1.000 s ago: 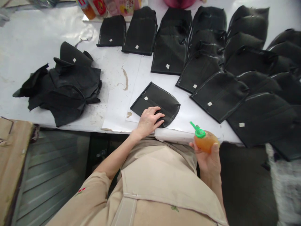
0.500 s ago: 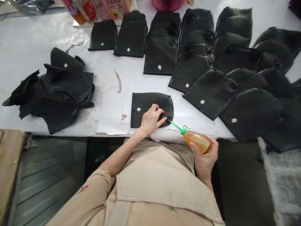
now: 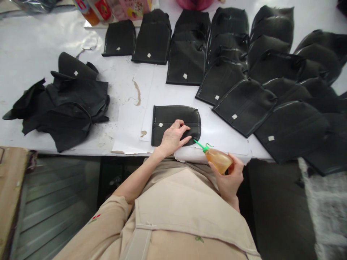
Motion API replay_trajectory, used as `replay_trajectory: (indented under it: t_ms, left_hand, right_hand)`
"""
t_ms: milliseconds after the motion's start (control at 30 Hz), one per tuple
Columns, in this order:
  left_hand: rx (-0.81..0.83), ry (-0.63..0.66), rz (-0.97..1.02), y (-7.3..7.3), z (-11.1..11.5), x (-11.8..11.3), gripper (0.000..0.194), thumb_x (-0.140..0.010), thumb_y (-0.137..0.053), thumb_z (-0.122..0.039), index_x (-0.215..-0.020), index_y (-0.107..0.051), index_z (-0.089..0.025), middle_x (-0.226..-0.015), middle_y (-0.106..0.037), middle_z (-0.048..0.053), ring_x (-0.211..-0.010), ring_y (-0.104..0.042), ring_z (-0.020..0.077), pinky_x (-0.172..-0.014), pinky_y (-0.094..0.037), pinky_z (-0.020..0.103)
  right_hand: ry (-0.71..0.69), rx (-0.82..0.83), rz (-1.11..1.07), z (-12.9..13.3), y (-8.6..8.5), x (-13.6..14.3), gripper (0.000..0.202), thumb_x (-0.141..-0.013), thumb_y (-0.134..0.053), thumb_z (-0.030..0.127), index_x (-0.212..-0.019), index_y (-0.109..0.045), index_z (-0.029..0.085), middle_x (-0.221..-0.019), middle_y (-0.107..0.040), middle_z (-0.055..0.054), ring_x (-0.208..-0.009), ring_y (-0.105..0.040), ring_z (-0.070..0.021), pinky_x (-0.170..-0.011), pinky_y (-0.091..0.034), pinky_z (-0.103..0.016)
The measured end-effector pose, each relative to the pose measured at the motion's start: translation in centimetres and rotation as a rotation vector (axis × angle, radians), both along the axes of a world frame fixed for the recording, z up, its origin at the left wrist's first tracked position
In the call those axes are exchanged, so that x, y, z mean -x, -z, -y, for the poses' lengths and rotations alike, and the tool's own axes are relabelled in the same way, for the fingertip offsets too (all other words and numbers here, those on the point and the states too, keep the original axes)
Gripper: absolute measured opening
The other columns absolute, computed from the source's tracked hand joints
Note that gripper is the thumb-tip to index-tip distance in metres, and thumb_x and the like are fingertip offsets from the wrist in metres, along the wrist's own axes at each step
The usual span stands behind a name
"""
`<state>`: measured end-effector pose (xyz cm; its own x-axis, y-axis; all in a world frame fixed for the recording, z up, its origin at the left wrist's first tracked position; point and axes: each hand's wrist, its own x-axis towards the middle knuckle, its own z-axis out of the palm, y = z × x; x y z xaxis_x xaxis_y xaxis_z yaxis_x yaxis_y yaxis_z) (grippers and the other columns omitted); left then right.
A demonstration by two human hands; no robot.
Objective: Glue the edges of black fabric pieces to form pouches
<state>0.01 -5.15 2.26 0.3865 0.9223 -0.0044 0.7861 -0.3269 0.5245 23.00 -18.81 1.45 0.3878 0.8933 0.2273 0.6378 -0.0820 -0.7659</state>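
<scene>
A black piece with one rounded end [image 3: 168, 117] lies flat near the table's front edge, a small white tag on its left part. My left hand [image 3: 173, 138] rests on its right half with fingers spread, pressing it down. My right hand [image 3: 231, 175] is wrapped round a squeeze bottle of amber liquid [image 3: 219, 160]. The bottle's thin green nozzle points left and up, its tip at the lower right curve of the black piece, close to my left fingertips.
Rows of similar black pieces [image 3: 244, 104] overlap across the right and back of the white table [image 3: 124, 86]. A crumpled black pile [image 3: 67, 112] lies at left. Bottles and a pink box [image 3: 134, 8] stand at the back, beside a pink container [image 3: 195, 3].
My right hand and the bottle have moved left, and the nozzle tip has shifted slightly along the edge of the black piece. My left hand has barely moved.
</scene>
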Motion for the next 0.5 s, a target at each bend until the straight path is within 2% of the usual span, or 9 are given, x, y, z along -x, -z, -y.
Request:
replay_trajectory:
  t_ms: [300, 500]
  left_hand:
    - [-0.020, -0.013, -0.023, 0.1, 0.1, -0.3, 0.029, -0.091, -0.071, -0.033, -0.116, -0.067, -0.019, -0.122, -0.056, 0.010, -0.105, -0.064, 0.0230, -0.088, -0.055, 0.033]
    - [-0.006, -0.027, -0.020, 0.0, -0.1, -0.8, 0.029, -0.091, -0.072, -0.033, -0.116, -0.067, -0.018, -0.122, -0.055, 0.010, -0.104, -0.065, 0.0234, -0.089, -0.056, 0.034]
  right_hand:
    - [-0.065, -0.112, 0.200, 0.0, -1.1, 0.1, 0.069, -0.075, -0.087, 0.051, -0.129, -0.057, 0.020, -0.105, -0.066, -0.008, -0.092, -0.068, -0.0247, -0.079, -0.059, -0.038]
    - [-0.020, -0.115, 0.228, -0.3, -0.5, -0.2, 0.071, -0.074, -0.088, 0.051, -0.129, -0.057, 0.019, -0.107, -0.066, -0.009, -0.095, -0.069, -0.0262, -0.080, -0.059, -0.038]
